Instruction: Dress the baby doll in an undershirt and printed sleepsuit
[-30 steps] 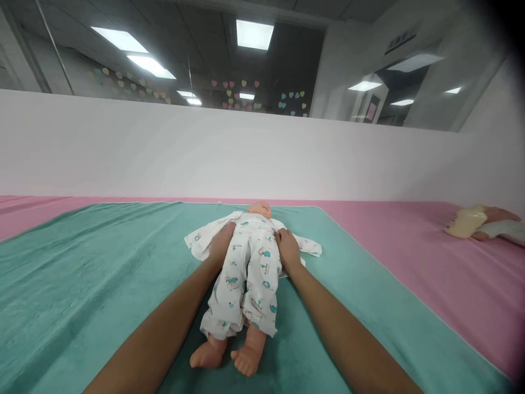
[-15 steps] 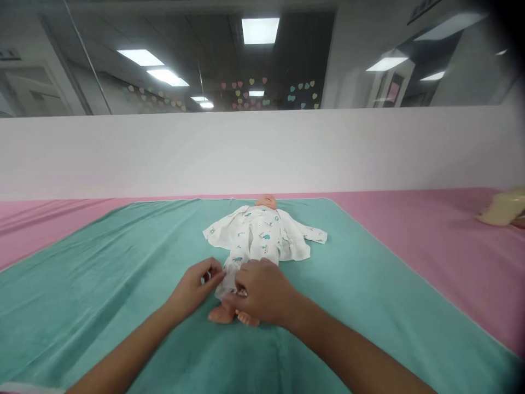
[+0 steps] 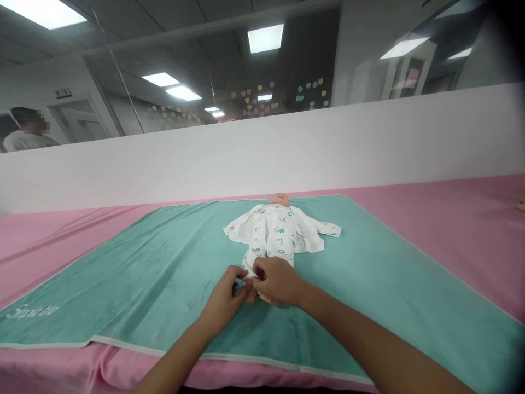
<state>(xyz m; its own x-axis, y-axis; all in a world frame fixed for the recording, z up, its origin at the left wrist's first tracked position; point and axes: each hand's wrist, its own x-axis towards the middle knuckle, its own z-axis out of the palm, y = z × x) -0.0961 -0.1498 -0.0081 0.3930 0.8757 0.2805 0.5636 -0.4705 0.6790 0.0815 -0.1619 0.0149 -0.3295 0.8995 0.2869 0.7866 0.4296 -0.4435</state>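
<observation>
A person's left hand (image 3: 223,298) and right hand (image 3: 279,282) meet at the foot end of a baby doll (image 3: 273,235), having moved down from beside the doll's hips to the bottom of its legs. The doll lies on its back near the far edge of a teal towel (image 3: 164,273), head toward that edge and feet pointing at the near edge, a little right of the towel's middle. It wears a white printed sleepsuit (image 3: 273,241), with one sleeve (image 3: 328,230) spread flat to the right. The fingers of both hands are curled and close together, pinching a small fold of white trouser cuff (image 3: 248,277) between them. The right hand sits over the lower legs and hides most of the doll's feet, with only a sliver of one foot (image 3: 268,298) showing below it. The towel lies on a pink mattress cover (image 3: 430,219), and pale lettering (image 3: 31,312) marks its near left corner. Beyond the far edge of the cover runs a white partition (image 3: 262,158), topped by glass with paper hearts (image 3: 262,96) on the wall behind it. A second person (image 3: 28,137) stands beyond the glass at far left, well away from the hands. A small pale object (image 3: 521,206) at the right edge of the cover is too small to identify.
</observation>
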